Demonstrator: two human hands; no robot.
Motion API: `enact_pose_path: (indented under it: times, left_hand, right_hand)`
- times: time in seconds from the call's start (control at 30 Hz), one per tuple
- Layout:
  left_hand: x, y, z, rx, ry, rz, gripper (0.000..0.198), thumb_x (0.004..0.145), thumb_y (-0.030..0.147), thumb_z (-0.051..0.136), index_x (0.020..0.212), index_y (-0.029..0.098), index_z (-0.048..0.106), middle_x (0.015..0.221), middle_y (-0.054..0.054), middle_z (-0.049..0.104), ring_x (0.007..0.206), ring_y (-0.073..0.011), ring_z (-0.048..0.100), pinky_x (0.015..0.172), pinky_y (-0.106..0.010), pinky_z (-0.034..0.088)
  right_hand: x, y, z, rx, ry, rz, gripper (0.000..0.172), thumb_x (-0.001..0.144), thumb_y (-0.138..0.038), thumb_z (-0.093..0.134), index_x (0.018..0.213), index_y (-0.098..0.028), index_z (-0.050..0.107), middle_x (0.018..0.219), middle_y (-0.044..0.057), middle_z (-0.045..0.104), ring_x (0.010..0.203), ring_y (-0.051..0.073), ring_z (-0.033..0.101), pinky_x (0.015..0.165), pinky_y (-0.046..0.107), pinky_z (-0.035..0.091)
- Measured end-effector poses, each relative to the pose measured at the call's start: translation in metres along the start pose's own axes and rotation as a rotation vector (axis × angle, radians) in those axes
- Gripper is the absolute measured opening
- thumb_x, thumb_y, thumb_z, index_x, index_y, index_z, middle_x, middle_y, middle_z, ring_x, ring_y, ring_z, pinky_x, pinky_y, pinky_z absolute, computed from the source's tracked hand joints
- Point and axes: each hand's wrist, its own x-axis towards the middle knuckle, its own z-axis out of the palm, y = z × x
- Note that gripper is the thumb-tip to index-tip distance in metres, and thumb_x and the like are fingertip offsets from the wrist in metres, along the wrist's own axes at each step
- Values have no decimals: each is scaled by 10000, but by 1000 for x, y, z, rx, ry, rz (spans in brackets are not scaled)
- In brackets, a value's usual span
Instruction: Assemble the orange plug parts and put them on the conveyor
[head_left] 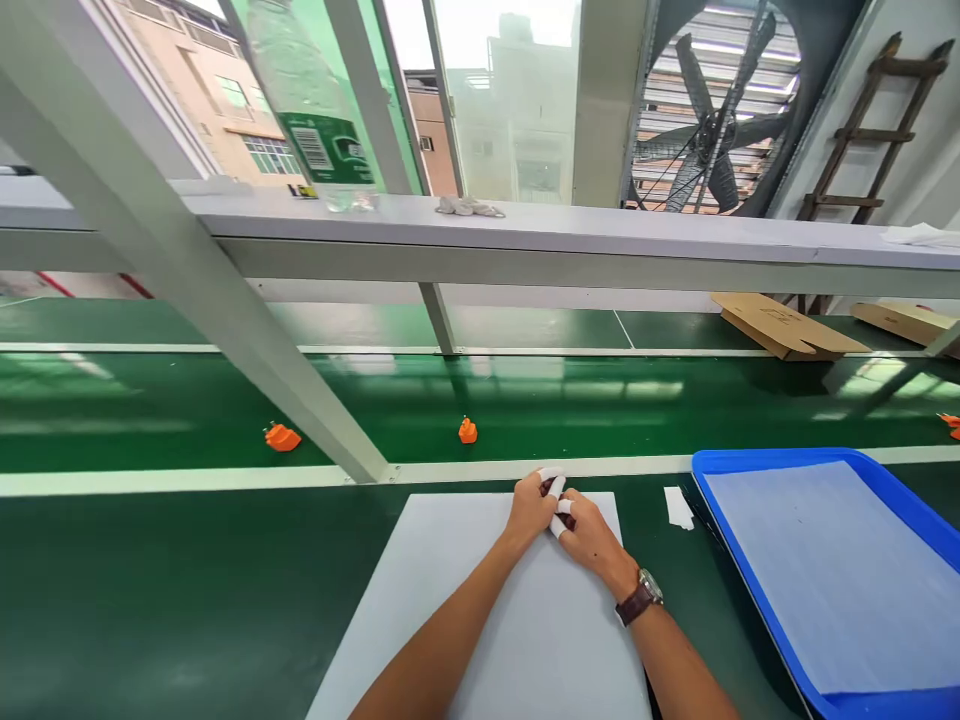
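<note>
Nearest the camera, two bare forearms run up from six o'clock across a pale grey mat [480, 620], the right one wearing a brown wristwatch [640, 597]. The left hand [531, 510] and right hand [587, 535] meet at the mat's far edge, pinched together on a small dark part [561, 503], white finger cots on the fingertips. The part is mostly covered, so its long axis and facing cannot be told. Held only by fingertips near the mat's edge, it could plausibly slip, roll onto the green conveyor belt [600, 410] at twelve o'clock, and end up among the orange pieces, one [467, 431] just beyond the hands, another [282, 437] at ten o'clock. A blue tray [731, 560] lined with paper sits at three o'clock.
</note>
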Motion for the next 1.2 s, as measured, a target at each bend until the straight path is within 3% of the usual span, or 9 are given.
enact_pose_path:
  times: [0.33, 0.47, 0.63, 0.9, 1.2]
  left_hand:
    - [5, 2, 4, 72, -39, 25, 202, 815, 163, 574, 921, 195, 744, 917, -40, 734, 812, -170, 664, 722, -271, 500]
    - [16, 3, 8, 95, -72, -23, 151, 769, 159, 612, 837, 182, 745, 828, -34, 740, 775, -180, 676, 675, -257, 484]
    - [22, 4, 13, 111, -19, -83, 110, 744, 144, 613, 775, 152, 718, 804, -62, 740, 744, -199, 669, 618, -264, 456]
    - [14, 12, 12, 64, 81, -90, 182, 849, 230, 549, 839, 164, 718, 832, -58, 728, 758, -179, 660, 678, -274, 480]
    - [14, 7, 15, 62, 98, -63, 156, 844, 212, 564, 820, 176, 714, 826, -49, 711, 762, -174, 654, 680, -265, 473]
  right_hand:
    - [2, 12, 0, 47, 4, 28, 116, 826, -184, 525, 734, -202, 593, 798, 6, 555, 684, 164, 494, 620, 285, 370]
    - [7, 13, 0, 147, 3, 169, 151, 820, -286, 538, 747, -191, 629, 799, 19, 603, 666, 166, 534, 605, 282, 395]
    - [17, 22, 1, 263, -76, 366, 131, 717, -302, 552, 744, -192, 618, 613, -5, 610, 563, 181, 593, 568, 290, 444]
    - [21, 26, 0, 333, -49, 267, 73, 657, -227, 530, 708, -213, 579, 690, -18, 532, 561, 150, 526, 499, 265, 414]
    - [20, 25, -1, 274, -45, 201, 53, 723, -232, 547, 703, -200, 584, 727, -12, 513, 584, 152, 521, 543, 278, 413]
